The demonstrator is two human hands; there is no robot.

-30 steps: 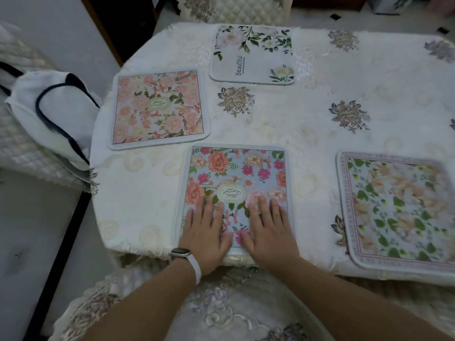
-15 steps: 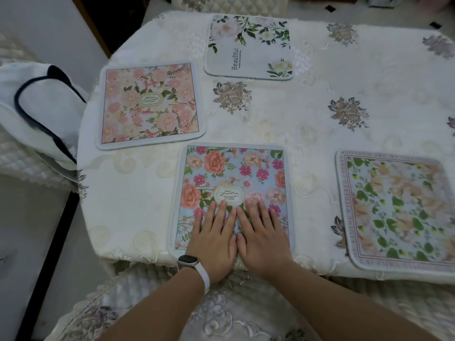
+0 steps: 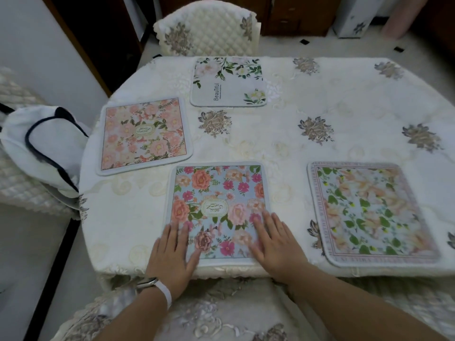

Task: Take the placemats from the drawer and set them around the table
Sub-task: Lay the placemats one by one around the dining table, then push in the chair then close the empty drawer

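Observation:
Several floral placemats lie flat on the table (image 3: pixel 307 104), which wears a cream embroidered cloth. A blue placemat (image 3: pixel 216 193) with pink and orange flowers sits at the near edge. My left hand (image 3: pixel 172 257) presses flat on its lower left corner, and my right hand (image 3: pixel 275 242) presses flat on its lower right part. A pink placemat (image 3: pixel 142 136) lies to the left, a white "Beautiful" placemat (image 3: pixel 229 82) at the far side, and a green-leaf placemat (image 3: pixel 369 212) to the right.
A quilted chair back (image 3: pixel 209 28) stands behind the far edge. A white bag with dark trim (image 3: pixel 41 143) rests on a chair at the left. A padded chair seat (image 3: pixel 197 311) lies below my arms. Dark wooden furniture (image 3: pixel 295 16) stands at the back.
My hands were side by side at the middle of the blue placemat's near edge; they have slid apart toward its two lower corners. The view has tilted up, showing the far chair.

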